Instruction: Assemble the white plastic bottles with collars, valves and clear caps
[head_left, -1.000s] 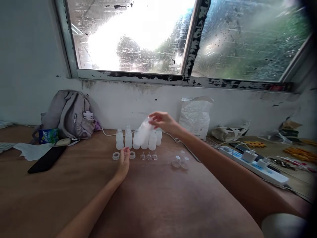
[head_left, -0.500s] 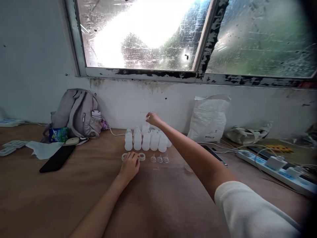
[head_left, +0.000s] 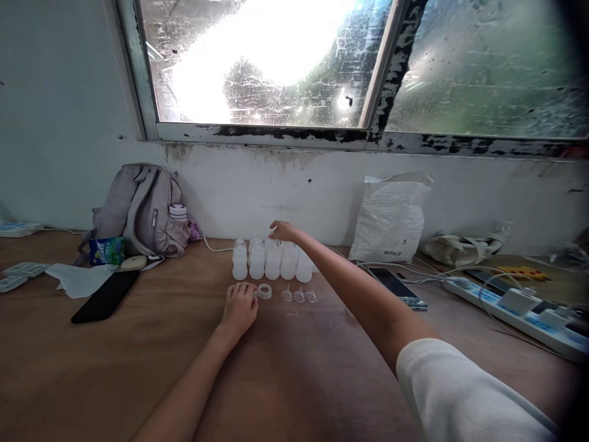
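Several clear baby bottles [head_left: 272,265] stand upright in close rows near the wall, domed caps on top. My right hand [head_left: 283,231] reaches over them, its bent fingers at the top of a back-row bottle, which is mostly hidden. My left hand [head_left: 240,304] rests on the table before the bottles, fingers curled down over a whitish bottle ring that barely shows. Just right of it lies another bottle ring [head_left: 264,291]. Farther right, three clear nipples [head_left: 299,296] sit in a row on their flanges.
At left are a grey backpack [head_left: 138,209], a black pouch [head_left: 105,297], a white tissue [head_left: 80,279] and a green-blue packet [head_left: 107,250]. On the right lie a phone [head_left: 398,287], a white plastic bag [head_left: 391,218] and a power strip [head_left: 515,316] with cables.
My right hand has come down slightly with the bottle at the back row. My left hand has shifted a little left, covering the left ring.
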{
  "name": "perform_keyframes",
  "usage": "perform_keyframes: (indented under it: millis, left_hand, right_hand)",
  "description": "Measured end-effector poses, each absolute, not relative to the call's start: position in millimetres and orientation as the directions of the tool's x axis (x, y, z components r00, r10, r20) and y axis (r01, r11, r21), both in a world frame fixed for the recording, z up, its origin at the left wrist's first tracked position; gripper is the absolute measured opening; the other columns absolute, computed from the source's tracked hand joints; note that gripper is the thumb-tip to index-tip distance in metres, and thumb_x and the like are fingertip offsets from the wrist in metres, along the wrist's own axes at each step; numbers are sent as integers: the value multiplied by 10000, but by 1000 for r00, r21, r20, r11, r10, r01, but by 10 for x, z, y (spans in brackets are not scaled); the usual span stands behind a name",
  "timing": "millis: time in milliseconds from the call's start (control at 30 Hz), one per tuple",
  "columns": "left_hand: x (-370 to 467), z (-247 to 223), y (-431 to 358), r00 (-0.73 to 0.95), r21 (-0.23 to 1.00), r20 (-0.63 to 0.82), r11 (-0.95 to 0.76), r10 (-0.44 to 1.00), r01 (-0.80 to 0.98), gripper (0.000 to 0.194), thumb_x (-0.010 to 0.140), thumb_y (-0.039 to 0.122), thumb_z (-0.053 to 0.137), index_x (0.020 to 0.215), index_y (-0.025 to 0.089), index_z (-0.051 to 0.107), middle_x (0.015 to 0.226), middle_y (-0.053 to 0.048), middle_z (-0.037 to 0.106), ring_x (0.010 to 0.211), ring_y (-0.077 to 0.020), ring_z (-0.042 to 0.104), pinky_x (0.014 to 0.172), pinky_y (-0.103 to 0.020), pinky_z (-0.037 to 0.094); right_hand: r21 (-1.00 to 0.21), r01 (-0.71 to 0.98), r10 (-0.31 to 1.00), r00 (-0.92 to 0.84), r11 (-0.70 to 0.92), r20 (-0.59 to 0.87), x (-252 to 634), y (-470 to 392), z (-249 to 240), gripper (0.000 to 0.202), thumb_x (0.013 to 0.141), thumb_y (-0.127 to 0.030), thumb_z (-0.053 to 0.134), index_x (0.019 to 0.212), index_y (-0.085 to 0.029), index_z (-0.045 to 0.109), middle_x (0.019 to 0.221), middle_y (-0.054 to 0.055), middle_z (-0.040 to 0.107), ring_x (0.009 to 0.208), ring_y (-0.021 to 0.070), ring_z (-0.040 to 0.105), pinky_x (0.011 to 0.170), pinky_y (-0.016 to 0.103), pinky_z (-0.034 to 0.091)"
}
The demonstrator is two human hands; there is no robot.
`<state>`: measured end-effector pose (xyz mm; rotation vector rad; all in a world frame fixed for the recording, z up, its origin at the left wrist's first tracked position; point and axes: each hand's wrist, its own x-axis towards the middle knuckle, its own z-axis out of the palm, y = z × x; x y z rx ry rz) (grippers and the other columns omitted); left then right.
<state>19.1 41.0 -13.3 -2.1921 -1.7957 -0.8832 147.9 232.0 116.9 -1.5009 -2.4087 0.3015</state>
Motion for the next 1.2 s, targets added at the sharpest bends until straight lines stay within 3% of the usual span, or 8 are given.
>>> perform_keyframes:
  millis: [267,400,467,633,767,1033,1200]
  left_hand:
    - [215,-210,412,154,221,547,-319,823,922,323,761,258,472,1083,247,495,1034,-77,528,1009,-240,440,891,-433,292]
    - [248,-260,405,177,197,529,-323,830,925,371,771,291,468,1140,258,459,1121,-89,501,1087,-266,395,926,-493,228]
    - [268,-268,399,182,196,524,-325,832,925,338,777,289,460,1112,254,479,1137,-88,498,1107,-275,381,928,-501,223]
    - [365,-255,355,216,203,538,-374,815,905,194,769,311,480,914,205,551,1118,-91,512,1112,-268,376,930,-463,247]
    - [498,-228,258,244,228,516,-405,822,885,156,776,309,474,859,196,540,1061,-75,547,1059,-250,418,903,-429,283]
    - [719,-111,86,337,325,437,-496,834,805,133,812,274,421,892,206,504,945,-46,583,927,-197,501,884,-390,312]
    - [731,-108,83,334,338,471,-517,817,786,327,782,319,477,1088,209,441,1056,-70,554,984,-215,485,909,-401,306]
  right_hand:
    - [-360,789,859,-393,498,326,1682,2071,1259,288,792,-273,462,1053,-154,496,993,97,594,891,178,534,694,262,405]
    - [-265,699,686,-428,664,589,2023,1652,1078,222,819,-204,381,979,-149,525,799,62,599,743,154,543,686,255,384]
    - [-241,671,639,-442,702,629,2246,1374,839,205,818,-207,373,941,-158,529,729,42,579,672,147,533,645,246,380]
    - [-292,765,742,-336,574,579,2687,858,87,144,804,-207,368,838,-167,503,729,50,546,637,162,515,596,260,372]
    - [-351,823,832,-237,446,501,2790,830,-237,210,768,-274,455,942,-159,478,828,81,545,711,189,529,630,293,396]
    - [-388,803,857,-271,452,438,2811,928,-314,189,776,-251,466,929,-159,527,849,84,539,784,188,529,713,312,407]
    - [-415,773,850,-292,480,439,2827,934,-320,197,772,-256,483,940,-167,532,893,85,531,806,189,526,730,320,406]
